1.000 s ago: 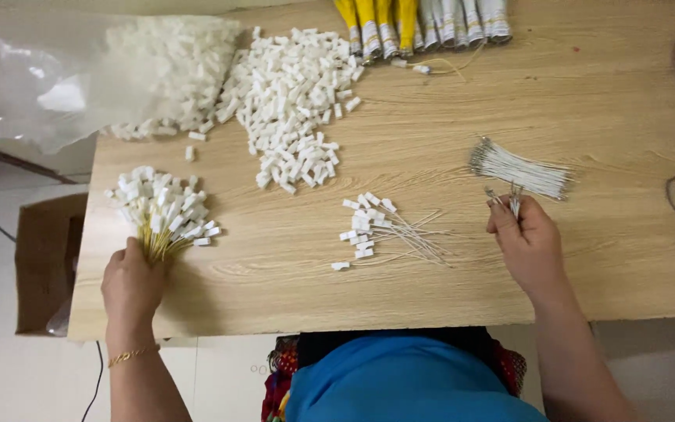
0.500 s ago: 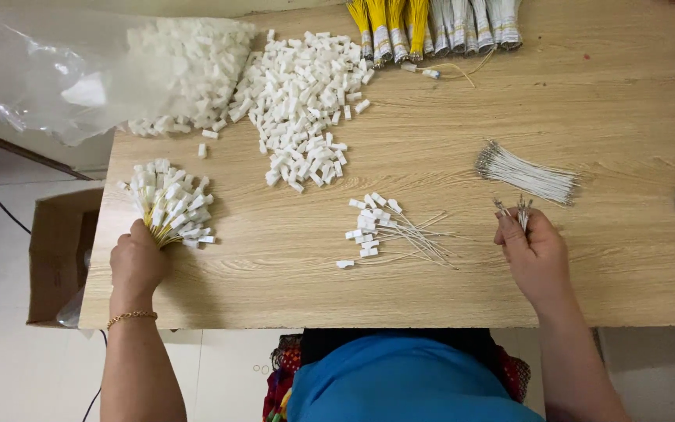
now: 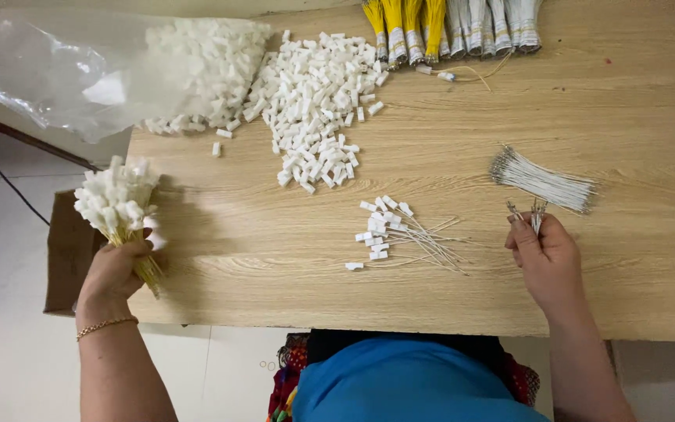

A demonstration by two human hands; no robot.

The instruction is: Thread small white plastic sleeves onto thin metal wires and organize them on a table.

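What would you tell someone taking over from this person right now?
Left hand: shut on a bunch of yellow wires with white connectors, at the table's left edge.
Right hand: pinching a few white wires, beside the loose wire bundle.
Done: a small set of fitted wires lies mid-table.
Left: a big pile of loose connectors, more in the bag, and tied wire bundles at the far edge.

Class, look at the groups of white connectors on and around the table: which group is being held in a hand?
The bunch at the table's left edge: the left hand grips its yellow wires. The big pile and small wired cluster lie untouched.
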